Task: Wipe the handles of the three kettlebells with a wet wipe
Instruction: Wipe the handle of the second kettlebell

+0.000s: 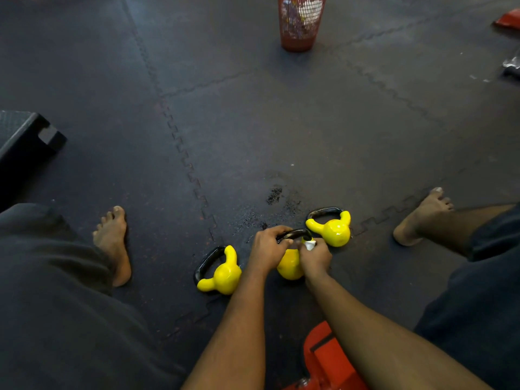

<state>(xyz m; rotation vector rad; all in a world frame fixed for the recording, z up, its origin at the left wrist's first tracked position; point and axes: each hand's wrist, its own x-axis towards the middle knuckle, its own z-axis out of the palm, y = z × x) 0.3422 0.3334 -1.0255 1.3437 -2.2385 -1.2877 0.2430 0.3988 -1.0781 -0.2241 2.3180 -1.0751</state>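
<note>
One wide-angle view is worn on the person's head and faces forward and steeply down at the floor (281, 122). The forearms enter from the bottom edge. The left hand (267, 247), gripping a kettlebell handle (295, 234), and the right hand (316, 260), pinching the wipe (310, 244), lie just below the centre, near the lens. The left leg (56, 305) fills the lower left corner and the right leg (478, 305) the lower right, with a bare foot on each side. Farther floor runs up to the top edge, which cuts off a red basket (299, 23). The lens bends the mat seams towards the edges.
</note>
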